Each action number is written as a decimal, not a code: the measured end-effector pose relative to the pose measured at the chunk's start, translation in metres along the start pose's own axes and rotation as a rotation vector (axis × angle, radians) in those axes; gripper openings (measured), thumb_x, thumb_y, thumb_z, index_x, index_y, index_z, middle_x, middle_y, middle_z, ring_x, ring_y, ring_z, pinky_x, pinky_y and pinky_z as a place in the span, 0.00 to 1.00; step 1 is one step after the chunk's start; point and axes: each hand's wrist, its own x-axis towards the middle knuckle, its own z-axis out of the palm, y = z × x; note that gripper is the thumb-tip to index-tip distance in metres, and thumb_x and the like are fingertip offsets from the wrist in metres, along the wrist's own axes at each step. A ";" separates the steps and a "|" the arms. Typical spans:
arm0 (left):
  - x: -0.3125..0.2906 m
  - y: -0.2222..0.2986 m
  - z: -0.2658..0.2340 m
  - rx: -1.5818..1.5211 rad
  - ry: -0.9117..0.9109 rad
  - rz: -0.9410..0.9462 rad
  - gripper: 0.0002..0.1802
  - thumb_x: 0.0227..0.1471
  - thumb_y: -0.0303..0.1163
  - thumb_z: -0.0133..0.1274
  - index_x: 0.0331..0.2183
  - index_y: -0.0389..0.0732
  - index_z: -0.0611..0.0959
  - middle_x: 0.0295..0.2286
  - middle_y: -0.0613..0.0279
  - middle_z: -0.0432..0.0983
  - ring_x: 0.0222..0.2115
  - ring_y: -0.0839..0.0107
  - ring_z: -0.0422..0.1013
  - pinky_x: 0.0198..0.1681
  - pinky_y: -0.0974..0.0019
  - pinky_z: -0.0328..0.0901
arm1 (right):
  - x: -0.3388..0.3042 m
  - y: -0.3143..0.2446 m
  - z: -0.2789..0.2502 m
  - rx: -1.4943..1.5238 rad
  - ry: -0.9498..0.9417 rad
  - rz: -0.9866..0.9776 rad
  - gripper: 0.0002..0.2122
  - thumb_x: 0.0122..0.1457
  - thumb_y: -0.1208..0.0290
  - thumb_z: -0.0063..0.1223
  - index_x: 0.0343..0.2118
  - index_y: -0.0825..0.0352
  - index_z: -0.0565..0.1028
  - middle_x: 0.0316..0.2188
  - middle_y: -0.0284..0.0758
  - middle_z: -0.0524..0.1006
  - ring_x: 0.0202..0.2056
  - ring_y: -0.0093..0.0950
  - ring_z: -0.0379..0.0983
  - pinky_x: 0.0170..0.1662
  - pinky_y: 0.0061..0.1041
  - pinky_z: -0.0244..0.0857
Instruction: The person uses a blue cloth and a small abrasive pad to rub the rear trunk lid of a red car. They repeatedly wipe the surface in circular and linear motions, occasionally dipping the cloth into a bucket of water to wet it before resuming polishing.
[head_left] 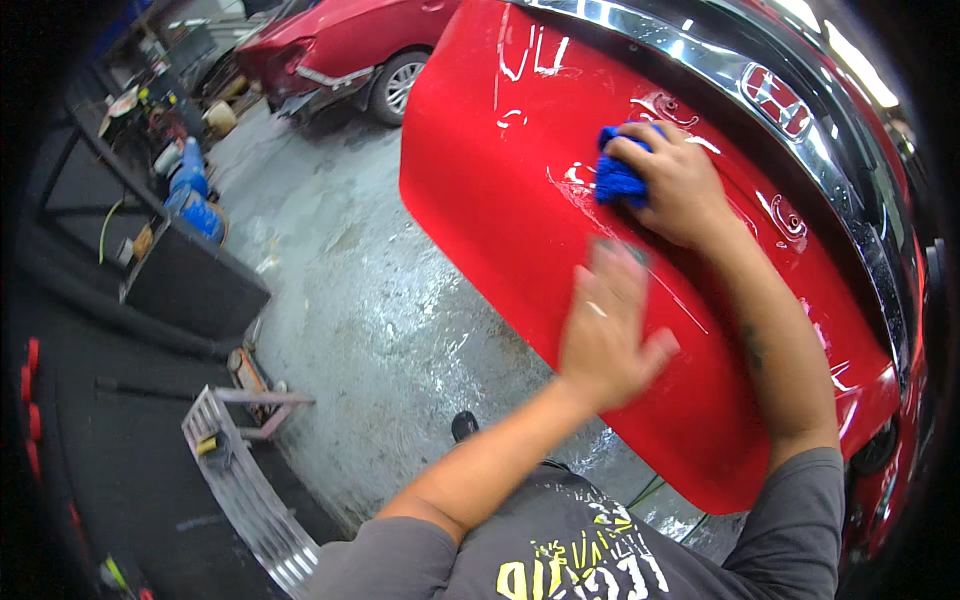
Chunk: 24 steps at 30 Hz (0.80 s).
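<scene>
My right hand [683, 185] is closed around a bunched blue cloth [621, 180], which rests on the red trunk lid [480, 170]. Lower on the same panel lies my left hand [612, 330], its fingers stretched out and blurred by motion. A small dark grey-green flat piece [634, 254] shows under its fingertips; what it is made of cannot be made out. Wet streaks and light scratch-like lines mark the paint between and below the hands. Above the cloth runs a chrome trim strip [690, 55] with a chrome badge [776, 101].
Behind the panel on the left stands another red car [345, 40] with its rear bumper area exposed. Blue containers [190, 195] sit beside a black cabinet [195, 280]. A slatted metal bench [245, 500] is at the lower left. The grey floor [370, 300] looks wet.
</scene>
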 end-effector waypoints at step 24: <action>-0.011 -0.138 0.012 -0.054 0.162 -0.774 0.55 0.76 0.64 0.37 0.75 0.21 0.48 0.76 0.25 0.38 0.79 0.38 0.33 0.82 0.46 0.34 | -0.054 0.007 -0.011 0.030 0.228 -0.050 0.22 0.52 0.63 0.74 0.52 0.51 0.82 0.57 0.32 0.83 0.60 0.41 0.77 0.65 0.48 0.69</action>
